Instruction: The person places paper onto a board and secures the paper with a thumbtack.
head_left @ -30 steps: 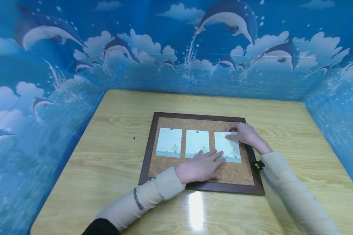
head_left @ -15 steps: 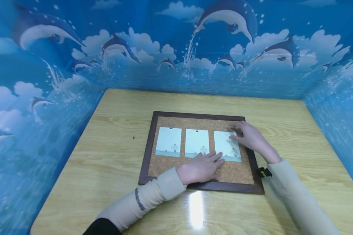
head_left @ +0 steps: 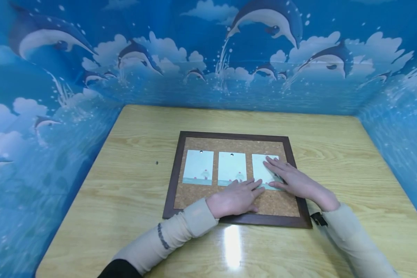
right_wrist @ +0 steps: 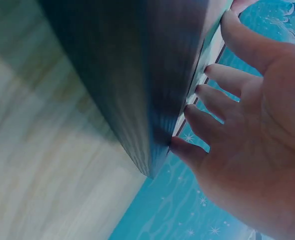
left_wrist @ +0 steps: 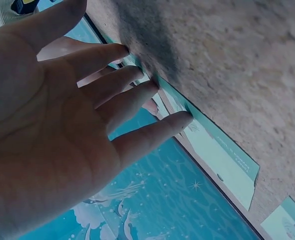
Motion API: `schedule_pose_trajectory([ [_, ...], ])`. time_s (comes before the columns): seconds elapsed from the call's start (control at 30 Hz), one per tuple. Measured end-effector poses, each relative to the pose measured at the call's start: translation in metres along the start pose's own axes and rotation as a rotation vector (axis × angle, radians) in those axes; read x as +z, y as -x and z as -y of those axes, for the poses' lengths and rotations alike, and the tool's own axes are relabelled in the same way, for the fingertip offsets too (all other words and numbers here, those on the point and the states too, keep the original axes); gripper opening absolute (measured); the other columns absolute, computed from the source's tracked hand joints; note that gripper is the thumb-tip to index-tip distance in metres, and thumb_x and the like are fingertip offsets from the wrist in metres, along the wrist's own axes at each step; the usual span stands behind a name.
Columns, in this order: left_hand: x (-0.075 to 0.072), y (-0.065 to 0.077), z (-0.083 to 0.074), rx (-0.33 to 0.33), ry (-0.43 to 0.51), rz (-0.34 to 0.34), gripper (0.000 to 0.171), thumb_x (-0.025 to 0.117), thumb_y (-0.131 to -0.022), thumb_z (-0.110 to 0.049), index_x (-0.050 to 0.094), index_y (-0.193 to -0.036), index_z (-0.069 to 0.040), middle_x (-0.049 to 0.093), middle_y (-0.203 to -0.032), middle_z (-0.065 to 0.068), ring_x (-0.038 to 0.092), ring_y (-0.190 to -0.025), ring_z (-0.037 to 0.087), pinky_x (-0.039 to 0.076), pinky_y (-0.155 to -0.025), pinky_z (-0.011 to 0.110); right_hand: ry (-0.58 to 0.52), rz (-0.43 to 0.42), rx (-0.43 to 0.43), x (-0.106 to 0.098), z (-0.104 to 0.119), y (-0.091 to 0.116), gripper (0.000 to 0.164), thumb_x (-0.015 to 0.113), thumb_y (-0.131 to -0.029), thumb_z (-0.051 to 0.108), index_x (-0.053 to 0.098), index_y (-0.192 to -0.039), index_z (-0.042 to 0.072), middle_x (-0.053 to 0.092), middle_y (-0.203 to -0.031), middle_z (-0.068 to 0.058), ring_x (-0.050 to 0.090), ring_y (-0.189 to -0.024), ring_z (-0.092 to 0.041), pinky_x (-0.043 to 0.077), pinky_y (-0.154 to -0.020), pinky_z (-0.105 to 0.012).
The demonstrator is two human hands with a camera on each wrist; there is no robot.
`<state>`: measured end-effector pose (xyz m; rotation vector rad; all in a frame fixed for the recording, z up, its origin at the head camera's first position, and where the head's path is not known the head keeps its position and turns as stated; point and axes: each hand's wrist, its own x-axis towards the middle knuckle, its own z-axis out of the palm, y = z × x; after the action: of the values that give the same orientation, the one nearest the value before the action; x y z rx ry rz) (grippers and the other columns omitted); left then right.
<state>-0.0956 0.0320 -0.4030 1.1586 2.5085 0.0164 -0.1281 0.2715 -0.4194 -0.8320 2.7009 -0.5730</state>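
A cork board [head_left: 278,204] in a dark wooden frame lies flat, with three pale green note sheets in a row on it. The left note [head_left: 197,166] and the middle note [head_left: 231,166] each carry a small shiny pin at the top edge. Over the right note [head_left: 258,165] lies my right hand [head_left: 295,180], fingers straight and spread, hiding part of it. My left hand [head_left: 233,199], also spread flat, touches the lower edges of the middle and right notes. In the left wrist view its fingertips rest along the middle note [left_wrist: 212,155]. Whether the right note has a pin is hidden.
The board lies on a light wood-grain table [head_left: 139,200]. A tiny dark object [head_left: 156,163] lies left of the board. A blue dolphin-print backdrop [head_left: 160,88] surrounds the table at the back and sides. The dark frame [right_wrist: 152,100] fills much of the right wrist view.
My right hand has left the right note's top edge, where finger and thumb were close together, and now lies spread across the note. The left hand stays in place.
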Motion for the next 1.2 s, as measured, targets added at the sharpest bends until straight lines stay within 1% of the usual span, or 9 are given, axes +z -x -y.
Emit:
schedule_pose_trajectory([
  [0.3, -0.001, 0.001, 0.002, 0.008, -0.002, -0.002, 0.068, 0.053, -0.102, -0.049, 0.033, -0.16, -0.02, 0.022, -0.168, 0.0, 0.025, -0.153, 0.019, 0.036, -0.119, 0.046, 0.005, 0.013, -0.016, -0.002, 0.002, -0.001, 0.068, 0.062, -0.102, 0.031, 0.034, -0.156, 0.001, 0.026, -0.162, -0.027, 0.023, -0.147, -0.051, 0.023, -0.114, -0.071],
  [0.4, -0.002, 0.001, 0.005, 0.025, 0.032, -0.025, 0.064, 0.053, -0.102, -0.048, 0.038, -0.158, -0.02, 0.028, -0.166, 0.001, 0.031, -0.151, 0.021, 0.037, -0.117, 0.046, 0.005, 0.013, -0.016, -0.002, 0.002, -0.001, 0.069, 0.063, -0.101, 0.03, 0.034, -0.156, 0.0, 0.025, -0.162, -0.028, 0.023, -0.147, -0.051, 0.023, -0.115, -0.07],
  [0.53, -0.009, 0.007, 0.016, 0.076, 0.097, -0.137, 0.051, 0.056, -0.103, -0.041, 0.053, -0.148, -0.016, 0.052, -0.151, 0.005, 0.054, -0.135, 0.021, 0.047, -0.11, 0.039, 0.007, 0.008, -0.032, -0.002, 0.002, -0.002, 0.069, 0.065, -0.1, 0.027, 0.035, -0.155, -0.001, 0.027, -0.161, -0.028, 0.025, -0.146, -0.051, 0.026, -0.114, -0.069],
  [0.63, -0.02, 0.018, 0.032, 0.072, 0.151, -0.245, 0.041, 0.058, -0.104, -0.034, 0.062, -0.138, -0.013, 0.065, -0.136, 0.005, 0.065, -0.119, 0.019, 0.053, -0.101, 0.033, 0.021, -0.001, -0.062, -0.003, 0.002, -0.004, 0.068, 0.068, -0.098, 0.026, 0.038, -0.153, -0.003, 0.03, -0.159, -0.029, 0.029, -0.144, -0.052, 0.034, -0.111, -0.067],
  [0.7, -0.029, 0.029, 0.046, 0.03, 0.198, -0.309, 0.036, 0.058, -0.104, -0.031, 0.066, -0.134, -0.012, 0.069, -0.129, 0.004, 0.068, -0.111, 0.017, 0.056, -0.095, 0.032, 0.018, 0.007, -0.063, -0.004, 0.001, -0.004, 0.069, 0.068, -0.098, 0.026, 0.039, -0.153, -0.002, 0.031, -0.159, -0.028, 0.029, -0.144, -0.051, 0.036, -0.11, -0.066],
  [0.8, -0.04, 0.047, 0.073, -0.071, 0.264, -0.415, 0.029, 0.06, -0.103, -0.027, 0.07, -0.127, -0.012, 0.073, -0.12, 0.004, 0.072, -0.101, 0.016, 0.06, -0.083, 0.032, 0.001, 0.03, -0.044, -0.005, 0.001, -0.004, 0.07, 0.068, -0.098, 0.029, 0.037, -0.154, -0.001, 0.029, -0.161, -0.027, 0.027, -0.146, -0.05, 0.036, -0.11, -0.065],
  [0.93, -0.045, 0.07, 0.111, -0.215, 0.297, -0.547, 0.02, 0.064, -0.101, -0.021, 0.075, -0.115, -0.012, 0.077, -0.104, 0.003, 0.07, -0.08, 0.013, 0.057, -0.065, 0.028, -0.011, 0.052, -0.01, -0.007, 0.0, -0.002, 0.072, 0.066, -0.099, 0.033, 0.035, -0.156, 0.001, 0.026, -0.163, -0.026, 0.025, -0.147, -0.049, 0.036, -0.111, -0.064],
  [1.03, -0.042, 0.086, 0.139, -0.333, 0.301, -0.59, 0.017, 0.065, -0.101, -0.018, 0.075, -0.111, -0.009, 0.076, -0.097, 0.005, 0.063, -0.067, 0.014, 0.05, -0.057, 0.03, -0.011, 0.055, 0.004, -0.007, 0.001, -0.001, 0.072, 0.065, -0.099, 0.034, 0.035, -0.156, 0.002, 0.025, -0.163, -0.025, 0.027, -0.146, -0.049, 0.04, -0.108, -0.063],
  [1.2, -0.028, 0.114, 0.179, -0.495, 0.317, -0.596, 0.014, 0.066, -0.1, -0.017, 0.074, -0.103, -0.006, 0.075, -0.095, 0.01, 0.063, -0.068, 0.019, 0.051, -0.059, 0.037, -0.013, 0.061, 0.002, -0.006, 0.002, -0.001, 0.072, 0.065, -0.099, 0.034, 0.034, -0.156, 0.002, 0.024, -0.163, -0.026, 0.029, -0.145, -0.049, 0.044, -0.105, -0.062],
])
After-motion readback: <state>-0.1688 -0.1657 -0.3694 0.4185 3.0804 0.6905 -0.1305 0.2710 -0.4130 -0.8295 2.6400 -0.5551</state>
